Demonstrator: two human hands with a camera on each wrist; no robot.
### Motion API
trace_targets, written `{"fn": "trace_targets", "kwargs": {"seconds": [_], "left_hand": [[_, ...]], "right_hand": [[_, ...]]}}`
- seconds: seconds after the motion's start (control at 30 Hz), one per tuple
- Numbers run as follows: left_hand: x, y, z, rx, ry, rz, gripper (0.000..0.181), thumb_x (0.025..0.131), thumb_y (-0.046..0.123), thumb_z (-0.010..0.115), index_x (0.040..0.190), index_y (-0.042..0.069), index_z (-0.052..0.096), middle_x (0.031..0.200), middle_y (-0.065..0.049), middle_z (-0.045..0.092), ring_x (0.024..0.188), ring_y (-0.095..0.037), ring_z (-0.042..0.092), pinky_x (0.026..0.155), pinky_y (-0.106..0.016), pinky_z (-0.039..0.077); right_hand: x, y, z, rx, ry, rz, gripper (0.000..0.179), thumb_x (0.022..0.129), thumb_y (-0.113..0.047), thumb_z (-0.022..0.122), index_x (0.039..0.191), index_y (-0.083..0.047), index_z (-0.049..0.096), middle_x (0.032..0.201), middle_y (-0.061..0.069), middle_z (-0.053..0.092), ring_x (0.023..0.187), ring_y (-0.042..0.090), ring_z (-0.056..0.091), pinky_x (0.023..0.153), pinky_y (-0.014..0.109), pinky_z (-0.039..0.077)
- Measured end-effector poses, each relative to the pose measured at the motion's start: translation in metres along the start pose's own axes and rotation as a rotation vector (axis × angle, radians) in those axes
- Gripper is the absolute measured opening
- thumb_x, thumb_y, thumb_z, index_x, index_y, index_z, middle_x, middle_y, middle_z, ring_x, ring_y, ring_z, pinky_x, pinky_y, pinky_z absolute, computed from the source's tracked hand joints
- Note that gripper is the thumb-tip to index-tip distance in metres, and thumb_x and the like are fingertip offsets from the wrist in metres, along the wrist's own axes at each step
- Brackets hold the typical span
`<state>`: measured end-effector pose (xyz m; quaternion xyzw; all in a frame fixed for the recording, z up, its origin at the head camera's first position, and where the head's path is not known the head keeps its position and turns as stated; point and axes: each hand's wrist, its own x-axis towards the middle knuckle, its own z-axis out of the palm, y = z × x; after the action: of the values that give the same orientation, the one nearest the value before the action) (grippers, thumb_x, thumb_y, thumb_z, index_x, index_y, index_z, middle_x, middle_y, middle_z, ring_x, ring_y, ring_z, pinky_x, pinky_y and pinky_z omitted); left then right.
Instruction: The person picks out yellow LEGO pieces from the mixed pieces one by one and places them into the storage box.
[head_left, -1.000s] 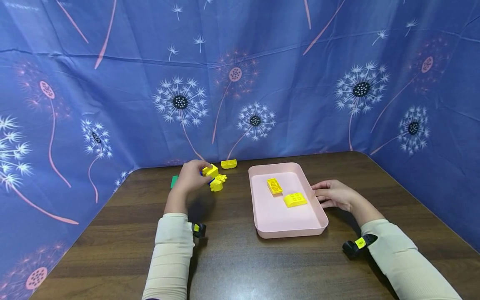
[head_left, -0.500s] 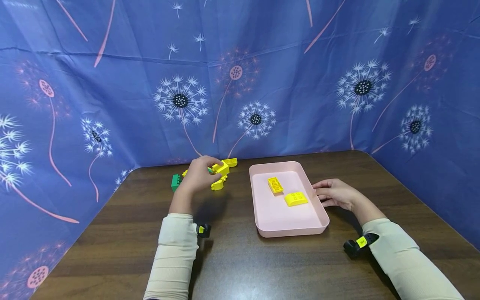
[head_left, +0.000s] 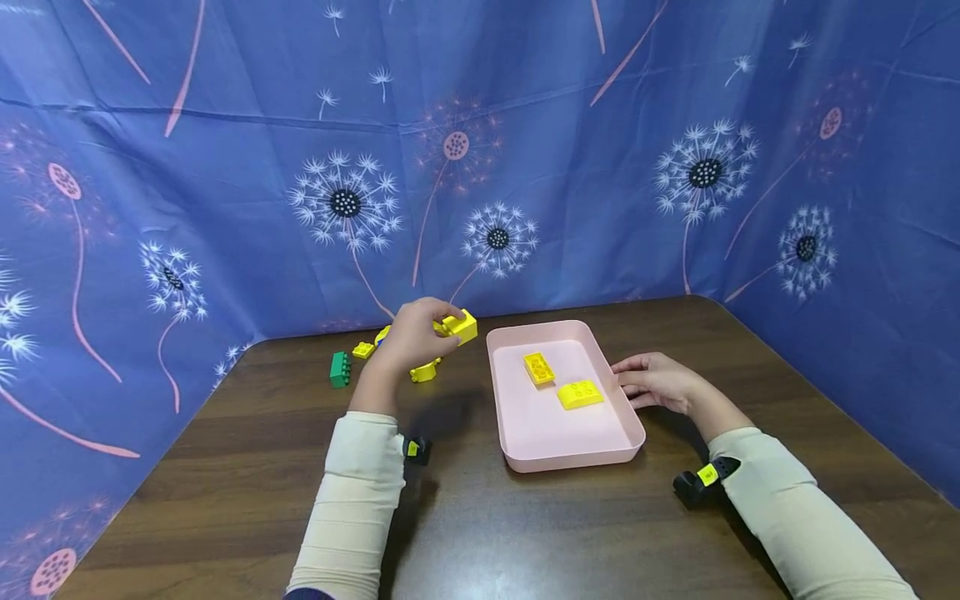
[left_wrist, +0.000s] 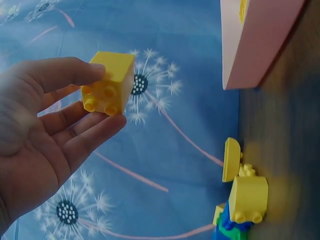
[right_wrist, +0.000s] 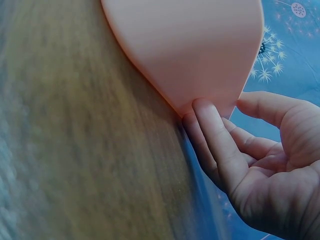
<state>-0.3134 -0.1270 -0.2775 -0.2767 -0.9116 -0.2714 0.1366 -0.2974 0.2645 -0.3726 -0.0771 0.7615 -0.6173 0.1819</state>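
Note:
My left hand [head_left: 415, 337] pinches a yellow toy building block [head_left: 462, 327] between thumb and fingers, up off the table. In the left wrist view the yellow block's studs face the camera. My right hand [head_left: 658, 383] rests against the right side of a pink tray [head_left: 572, 458]. Seen from the right wrist, the fingers [right_wrist: 216, 130] lie against the tray's outer wall, with one fingertip at the rim. Inside the tray are two yellow bricks, one with its hollow underside up [head_left: 538, 368] and a curved one with studs up [head_left: 581, 395].
Left of the tray, several loose blocks lie on the brown table [head_left: 480, 533]: a green brick [head_left: 340, 370], a small yellow piece [head_left: 363, 350] and a yellow block [head_left: 424, 372], some partly behind the left hand. A blue dandelion-print cloth [head_left: 585, 208] hangs behind the table.
The left hand has moved right with the yellow block, lifting it away from the other blocks and uncovering the green brick. The right hand stays at the tray's side.

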Motion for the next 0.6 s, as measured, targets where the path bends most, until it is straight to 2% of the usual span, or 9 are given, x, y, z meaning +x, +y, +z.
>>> {"fn": "trace_targets", "kwargs": {"seconds": [0.13,0.23,0.37,0.6], "left_hand": [[0.013,0.01,0.004,0.009,-0.025,0.017,0.031,0.082,0.011,0.075,0.112,0.004,0.072,0.115,-0.012,0.066,0.102,-0.028,0.06,0.088,-0.04,0.051],[0.023,0.019,0.008,0.007,-0.047,0.022,0.031,0.082,0.011,0.075,0.112,0.005,0.072,0.113,-0.01,0.066,0.099,-0.025,0.06,0.086,-0.037,0.052],[0.039,0.031,0.017,0.009,-0.073,0.028,0.031,0.082,0.011,0.074,0.112,0.006,0.072,0.109,-0.008,0.067,0.091,-0.022,0.06,0.08,-0.032,0.052],[0.064,0.048,0.035,0.013,-0.142,0.017,0.029,0.082,0.009,0.074,0.11,0.007,0.072,0.107,-0.005,0.07,0.092,-0.019,0.061,0.08,-0.03,0.052]], "right_hand": [[-0.001,0.0,0.0,0.004,-0.005,-0.001,0.053,0.097,-0.01,0.057,0.135,0.02,0.036,0.11,0.014,0.066,0.091,0.02,0.068,0.079,0.041,0.056],[-0.001,0.0,-0.001,0.004,-0.006,0.003,0.053,0.097,-0.01,0.058,0.135,0.02,0.036,0.11,0.014,0.066,0.091,0.02,0.068,0.079,0.041,0.056],[-0.001,0.0,0.0,0.005,-0.001,0.006,0.054,0.097,-0.01,0.058,0.135,0.02,0.036,0.109,0.014,0.066,0.091,0.02,0.068,0.08,0.041,0.056],[0.001,0.001,-0.001,0.01,0.007,0.01,0.051,0.097,-0.01,0.058,0.134,0.019,0.038,0.107,0.012,0.066,0.09,0.019,0.068,0.079,0.041,0.056]]}}
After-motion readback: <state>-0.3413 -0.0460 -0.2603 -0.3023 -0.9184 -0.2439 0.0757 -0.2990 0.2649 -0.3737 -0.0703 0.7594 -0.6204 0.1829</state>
